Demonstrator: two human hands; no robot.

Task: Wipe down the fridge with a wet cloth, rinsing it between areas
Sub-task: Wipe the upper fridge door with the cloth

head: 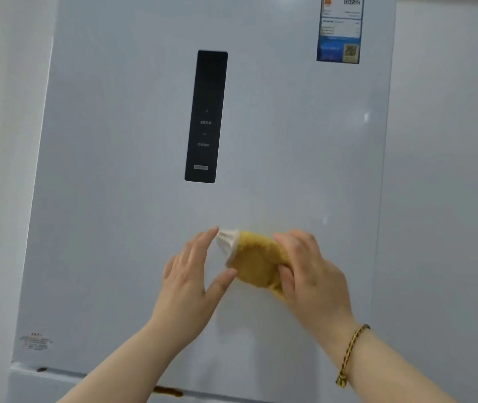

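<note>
Wiping stage: upper door of the fridge [115,199], below the black control panel [206,116]; the cloth [253,263] is bunched, not spread flat, so I judge it is being gathered or folded for a stroke
Cloth position: yellow with a white edge, held up against the door front between the two hands, lower than the panel
Grip, right: the right hand [313,274] has its fingers curled round the cloth's right side and grips it; a braided bracelet [351,353] sits on that wrist
Grip, left: the left hand [187,277] has straight, loosely spread fingers and holds nothing; its thumb tip touches the cloth's lower left edge
Dirt in view: a brown smear [168,391] on the seam under the door, and a smaller dark spot [41,369] at the seam's left end
Risk, panel: a stroke run too high could drag wet cloth over the touch keys and press them, or leave water at the panel's edge
Risk, label: the energy label [339,30] at upper right could soften or lift if rubbed wet
Risk, drop: only one hand grips the wad; if it loosens before the other closes, the cloth falls
Risk, smearing: passing through the brown smear and back up without a rinse would spread it over the white door
</note>
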